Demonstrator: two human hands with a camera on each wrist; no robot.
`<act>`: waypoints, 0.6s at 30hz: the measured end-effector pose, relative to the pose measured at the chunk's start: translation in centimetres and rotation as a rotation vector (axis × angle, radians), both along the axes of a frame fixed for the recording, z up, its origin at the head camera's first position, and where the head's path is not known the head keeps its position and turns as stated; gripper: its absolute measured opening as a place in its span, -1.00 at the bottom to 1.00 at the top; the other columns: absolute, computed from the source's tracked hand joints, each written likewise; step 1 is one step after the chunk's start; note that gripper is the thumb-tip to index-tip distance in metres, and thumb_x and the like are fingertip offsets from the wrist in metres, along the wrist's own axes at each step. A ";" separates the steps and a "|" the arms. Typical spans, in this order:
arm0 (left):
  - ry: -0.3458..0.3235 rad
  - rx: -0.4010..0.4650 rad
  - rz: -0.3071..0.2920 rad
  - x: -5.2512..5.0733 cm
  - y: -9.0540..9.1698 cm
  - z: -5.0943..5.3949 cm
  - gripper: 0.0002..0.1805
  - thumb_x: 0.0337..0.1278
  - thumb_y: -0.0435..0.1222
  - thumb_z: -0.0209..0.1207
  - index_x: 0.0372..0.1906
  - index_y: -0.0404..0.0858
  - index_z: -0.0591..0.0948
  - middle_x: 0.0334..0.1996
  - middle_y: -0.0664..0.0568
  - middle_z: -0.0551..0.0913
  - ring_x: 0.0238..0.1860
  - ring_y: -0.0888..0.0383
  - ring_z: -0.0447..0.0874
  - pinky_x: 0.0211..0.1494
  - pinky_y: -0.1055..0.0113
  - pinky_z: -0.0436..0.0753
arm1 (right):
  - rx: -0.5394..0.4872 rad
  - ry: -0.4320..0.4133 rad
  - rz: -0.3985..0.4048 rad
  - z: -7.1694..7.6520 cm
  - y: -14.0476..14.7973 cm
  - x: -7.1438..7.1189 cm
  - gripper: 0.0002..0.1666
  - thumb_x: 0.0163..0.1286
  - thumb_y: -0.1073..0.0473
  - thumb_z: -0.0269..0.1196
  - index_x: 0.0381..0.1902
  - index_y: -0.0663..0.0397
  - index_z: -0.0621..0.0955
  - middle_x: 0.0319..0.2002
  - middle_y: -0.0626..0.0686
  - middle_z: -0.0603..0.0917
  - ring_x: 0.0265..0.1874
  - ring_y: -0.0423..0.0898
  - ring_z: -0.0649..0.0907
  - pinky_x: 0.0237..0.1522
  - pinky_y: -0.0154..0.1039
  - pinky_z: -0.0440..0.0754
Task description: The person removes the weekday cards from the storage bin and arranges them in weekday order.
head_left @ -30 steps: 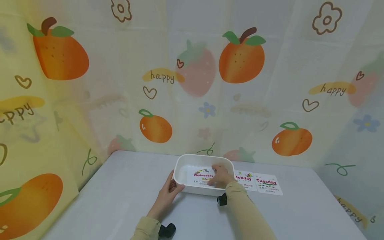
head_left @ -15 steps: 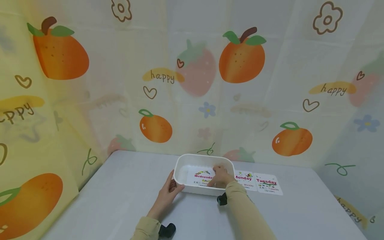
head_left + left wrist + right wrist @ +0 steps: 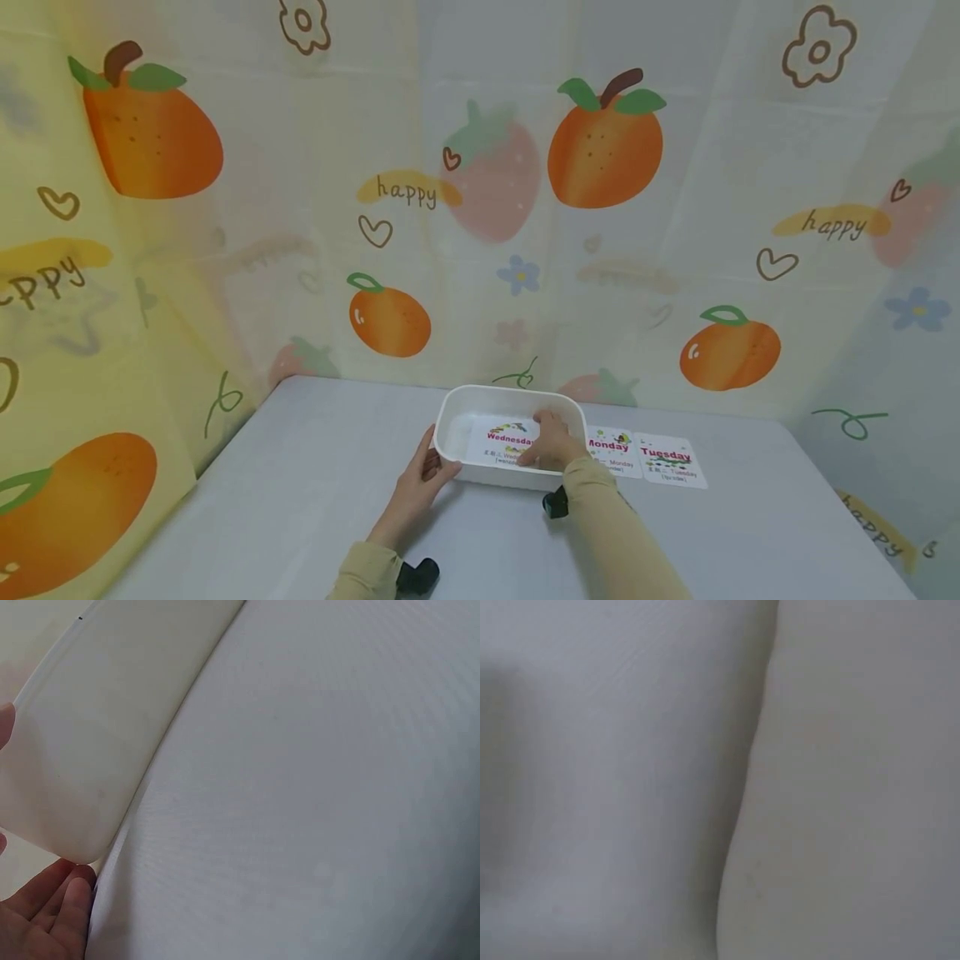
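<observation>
A white plastic box (image 3: 506, 477) stands near the back of the table. My left hand (image 3: 416, 485) grips its left front corner, thumb at the rim and fingers along the side. The left wrist view shows the box wall (image 3: 90, 727) with fingers (image 3: 71, 911) at its lower corner. My right hand (image 3: 557, 442) reaches into the box, its curved fingers and thumb holding the right part of a Wednesday card (image 3: 498, 450). The fingertips are partly hidden. In the right wrist view, a pale box wall (image 3: 847, 795) fills the right half, without the hand.
Right of the box lie a Monday card (image 3: 618, 458), partly covered by box and arm, and a Tuesday card (image 3: 667, 461). A fruit-print curtain (image 3: 480, 208) hangs behind the white table (image 3: 322, 442). Black wrist devices (image 3: 417, 577) sit at both cuffs.
The Wednesday card has shifted slightly inside the box, first toward the front right, then back a little. My right hand moved only slightly with it. Box and left hand have stayed put.
</observation>
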State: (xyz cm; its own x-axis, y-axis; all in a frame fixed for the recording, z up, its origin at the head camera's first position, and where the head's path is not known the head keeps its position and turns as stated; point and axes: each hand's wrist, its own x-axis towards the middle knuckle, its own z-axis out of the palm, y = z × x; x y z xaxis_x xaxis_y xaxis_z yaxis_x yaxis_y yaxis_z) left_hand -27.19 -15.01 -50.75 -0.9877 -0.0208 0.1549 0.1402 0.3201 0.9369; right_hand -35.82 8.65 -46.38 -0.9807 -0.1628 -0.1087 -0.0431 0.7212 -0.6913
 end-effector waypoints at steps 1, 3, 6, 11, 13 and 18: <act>-0.001 -0.002 0.001 0.0 0.1 0.0 -0.08 0.07 0.02 0.23 0.46 -0.09 0.04 0.12 -0.24 0.42 0.14 -0.11 0.39 0.18 0.07 0.41 | -0.011 0.016 0.001 -0.1 0.1 -0.1 0.04 -0.26 0.25 0.55 0.20 0.36 0.32 0.11 0.29 0.39 0.13 0.21 0.34 0.22 0.08 0.23; -0.002 0.000 -0.001 -0.2 0.1 -0.1 -0.08 0.07 0.02 0.23 0.46 -0.09 0.04 0.13 -0.24 0.42 0.15 -0.11 0.39 0.19 0.08 0.40 | -0.028 0.037 -0.002 -0.4 0.1 -0.1 0.04 -0.29 0.26 0.56 0.18 0.36 0.32 0.05 0.28 0.43 0.08 0.21 0.39 0.19 0.08 0.28; -0.012 0.004 0.002 -0.2 0.1 -0.1 -0.08 0.07 0.03 0.23 0.46 -0.08 0.04 0.14 -0.24 0.41 0.16 -0.10 0.37 0.21 0.10 0.39 | -0.038 0.054 0.002 -0.5 -0.1 -0.2 0.04 -0.30 0.29 0.55 0.17 0.36 0.30 0.02 0.28 0.46 0.04 0.20 0.43 0.17 0.07 0.32; -0.010 0.007 -0.001 -0.1 0.0 0.1 -0.09 0.08 0.02 0.23 0.46 -0.09 0.04 0.14 -0.25 0.41 0.16 -0.11 0.38 0.20 0.09 0.39 | -0.037 0.066 0.014 0.0 -0.5 0.1 0.08 -0.26 0.37 0.52 0.23 0.38 0.21 0.12 0.36 0.38 0.14 0.24 0.37 0.23 0.05 0.26; -0.010 0.009 0.001 0.0 0.0 0.2 -0.09 0.08 0.02 0.23 0.46 -0.08 0.04 0.13 -0.25 0.41 0.15 -0.11 0.38 0.21 0.08 0.39 | -0.042 0.073 0.013 0.2 -0.6 0.3 0.11 -0.27 0.41 0.51 0.25 0.38 0.19 0.15 0.38 0.35 0.15 0.25 0.35 0.24 0.05 0.24; 0.000 -0.005 -0.005 0.0 0.1 0.2 -0.10 0.09 0.00 0.22 0.45 -0.12 0.04 0.12 -0.26 0.41 0.14 -0.13 0.39 0.18 0.05 0.41 | -0.035 0.087 -0.006 0.4 -0.9 0.5 0.14 -0.28 0.46 0.49 0.30 0.33 0.17 0.15 0.39 0.36 0.15 0.26 0.36 0.22 0.07 0.27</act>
